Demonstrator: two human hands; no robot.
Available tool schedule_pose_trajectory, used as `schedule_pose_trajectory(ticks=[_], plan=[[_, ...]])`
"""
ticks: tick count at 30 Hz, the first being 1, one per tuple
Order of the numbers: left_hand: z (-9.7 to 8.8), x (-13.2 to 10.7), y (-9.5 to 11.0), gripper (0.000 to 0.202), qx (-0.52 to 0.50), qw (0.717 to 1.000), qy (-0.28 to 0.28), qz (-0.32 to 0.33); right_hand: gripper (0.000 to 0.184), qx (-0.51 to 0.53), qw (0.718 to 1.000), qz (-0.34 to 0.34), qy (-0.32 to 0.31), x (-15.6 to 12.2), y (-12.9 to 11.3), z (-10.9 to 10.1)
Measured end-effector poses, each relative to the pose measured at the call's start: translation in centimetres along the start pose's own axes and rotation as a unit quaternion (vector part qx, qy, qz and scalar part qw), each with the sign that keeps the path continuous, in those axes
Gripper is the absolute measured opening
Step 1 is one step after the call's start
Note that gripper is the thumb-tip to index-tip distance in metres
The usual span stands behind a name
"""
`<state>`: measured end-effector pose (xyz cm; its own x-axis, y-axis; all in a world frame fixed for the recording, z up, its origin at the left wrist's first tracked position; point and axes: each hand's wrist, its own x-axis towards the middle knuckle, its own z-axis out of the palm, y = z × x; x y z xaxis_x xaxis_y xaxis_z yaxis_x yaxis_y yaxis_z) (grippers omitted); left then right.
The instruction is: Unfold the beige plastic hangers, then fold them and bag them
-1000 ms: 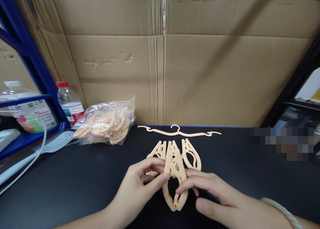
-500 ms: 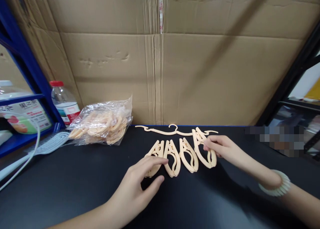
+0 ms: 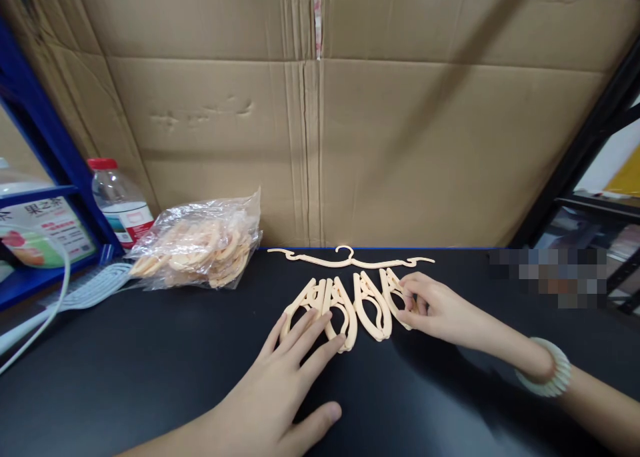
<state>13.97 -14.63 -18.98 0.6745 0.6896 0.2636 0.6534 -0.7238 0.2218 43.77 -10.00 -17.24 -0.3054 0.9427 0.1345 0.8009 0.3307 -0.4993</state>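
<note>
Several cream folded clothes hangers lie in a row on the black tabletop. My left hand is spread over the two leftmost, with its fingertips on the second folded hanger and partly covering the first folded hanger. The third folded hanger lies untouched between my hands. At the right end of the row, my right hand has curled fingers and thumb around the fourth folded hanger, hiding its right side. Behind the row lies an unfolded hanger, its hook pointing towards the cardboard.
A clear plastic bag full of cream hangers sits at the back left, near a red-capped bottle and a pale hairbrush. A cardboard wall closes off the back. Shelf frames stand at both sides.
My right hand has lowered the fourth folded hanger onto the table beside the third. My left hand has spread its fingers and moved onto the two left hangers. The view has shifted slightly.
</note>
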Motion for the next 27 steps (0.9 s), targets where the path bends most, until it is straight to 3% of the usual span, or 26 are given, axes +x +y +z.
schedule_pose_trajectory(ticks=[13, 27], plan=[[0.3, 0.2, -1.1, 0.057, 0.027, 1.0, 0.007, -0.005, 0.009, -0.039, 0.997, -0.033, -0.065, -1.0, -0.4, -0.6], [0.2, 0.2, -1.3, 0.056, 0.019, 1.0, 0.011, -0.008, 0.011, -0.032, 0.997, -0.046, -0.048, -1.2, -1.3, -0.1]])
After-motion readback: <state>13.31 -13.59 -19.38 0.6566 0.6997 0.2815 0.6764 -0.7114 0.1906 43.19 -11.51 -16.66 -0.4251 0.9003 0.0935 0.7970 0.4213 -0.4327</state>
